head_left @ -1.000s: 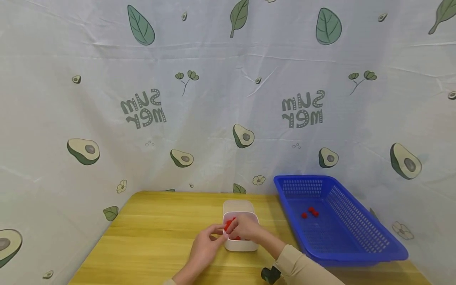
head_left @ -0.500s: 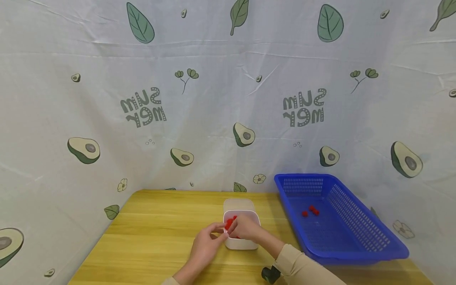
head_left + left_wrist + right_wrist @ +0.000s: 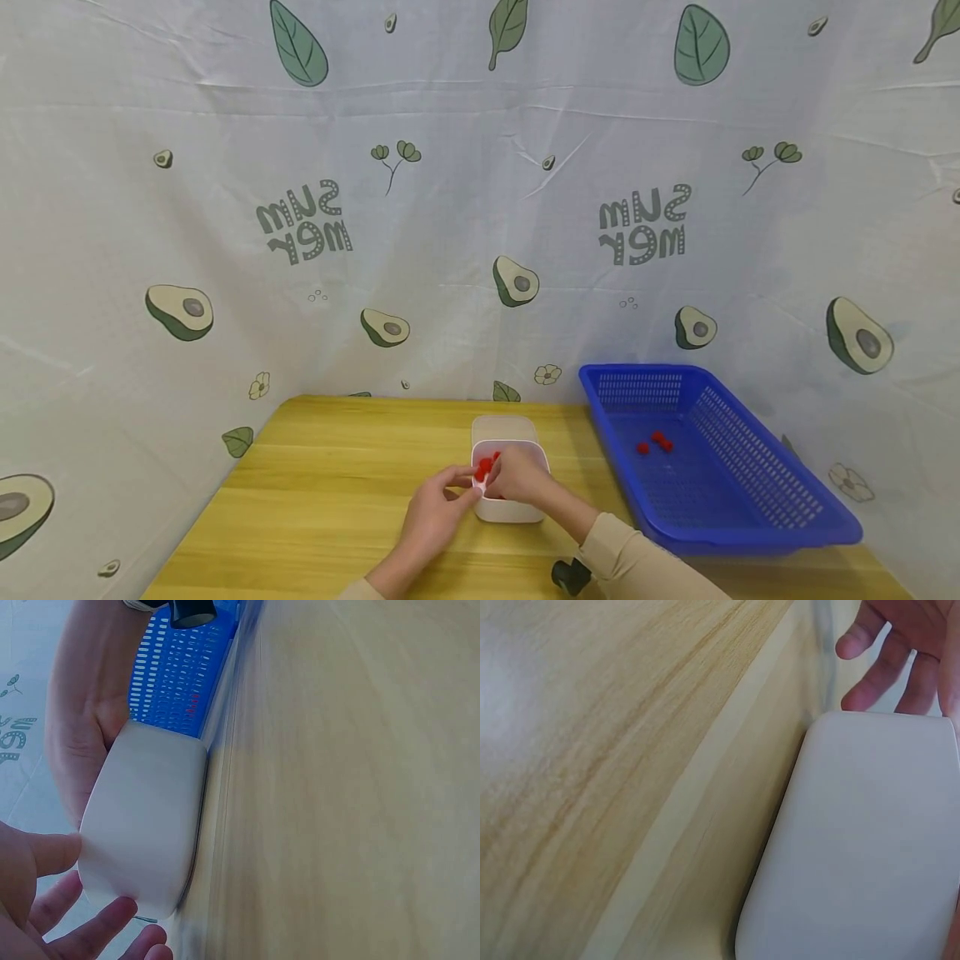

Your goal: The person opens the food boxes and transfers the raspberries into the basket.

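A small cream-white box (image 3: 510,512) stands on the table with its flap-like lid (image 3: 504,428) raised at the back. Small round red pieces (image 3: 483,467) show inside it. My left hand (image 3: 435,517) is at the box's left side; in the left wrist view its thumb touches the box edge and its fingers (image 3: 97,930) are extended loosely alongside. From the right, my right hand (image 3: 519,479) reaches over the rim, fingertips down inside the box. The box wall hides those fingertips in both wrist views, so what they hold cannot be seen.
At the right stands a blue perforated plastic basket (image 3: 720,543) with several small red pieces (image 3: 660,442) on its floor. A black device (image 3: 570,575) sits by the right sleeve. A printed white cloth (image 3: 442,233) hangs behind the wooden table (image 3: 337,467).
The right fingers have shifted slightly inside the box, with more red showing beside them. The left hand stays at the box's side. The whole scene sits a little higher as the head camera tilts.
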Tool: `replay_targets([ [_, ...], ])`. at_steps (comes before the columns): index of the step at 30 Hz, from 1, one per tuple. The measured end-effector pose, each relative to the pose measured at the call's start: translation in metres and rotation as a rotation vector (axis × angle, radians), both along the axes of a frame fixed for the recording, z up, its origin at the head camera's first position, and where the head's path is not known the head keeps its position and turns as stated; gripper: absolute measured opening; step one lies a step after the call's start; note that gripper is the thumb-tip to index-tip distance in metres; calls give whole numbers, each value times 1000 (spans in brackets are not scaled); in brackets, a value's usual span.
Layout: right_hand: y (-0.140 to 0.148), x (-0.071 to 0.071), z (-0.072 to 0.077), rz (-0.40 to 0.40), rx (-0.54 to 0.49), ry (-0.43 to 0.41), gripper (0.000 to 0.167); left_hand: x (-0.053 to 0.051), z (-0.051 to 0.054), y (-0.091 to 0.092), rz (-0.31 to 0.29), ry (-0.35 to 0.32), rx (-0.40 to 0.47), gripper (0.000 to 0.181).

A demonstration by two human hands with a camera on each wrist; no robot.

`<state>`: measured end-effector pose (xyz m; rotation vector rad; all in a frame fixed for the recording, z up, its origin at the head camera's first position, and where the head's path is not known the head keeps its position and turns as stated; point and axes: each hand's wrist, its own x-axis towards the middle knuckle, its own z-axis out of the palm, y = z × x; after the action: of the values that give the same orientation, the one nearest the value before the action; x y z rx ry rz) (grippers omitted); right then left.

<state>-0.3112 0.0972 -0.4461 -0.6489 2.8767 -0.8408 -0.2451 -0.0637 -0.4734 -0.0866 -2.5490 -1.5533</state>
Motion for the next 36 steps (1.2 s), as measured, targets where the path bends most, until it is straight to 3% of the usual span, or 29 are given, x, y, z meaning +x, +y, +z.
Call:
replay_targets([
  [11, 2, -2, -1, -45, -54, -80, 24, 0, 1, 1, -2, -7, 6, 31],
  [28, 1, 1, -3, -77, -144, -133, 31, 2, -3, 0, -22, -15, 16, 33],
  [36, 2, 2, 2, -77, -156, -155, 35, 3, -2, -1, -22, 13, 18, 33],
])
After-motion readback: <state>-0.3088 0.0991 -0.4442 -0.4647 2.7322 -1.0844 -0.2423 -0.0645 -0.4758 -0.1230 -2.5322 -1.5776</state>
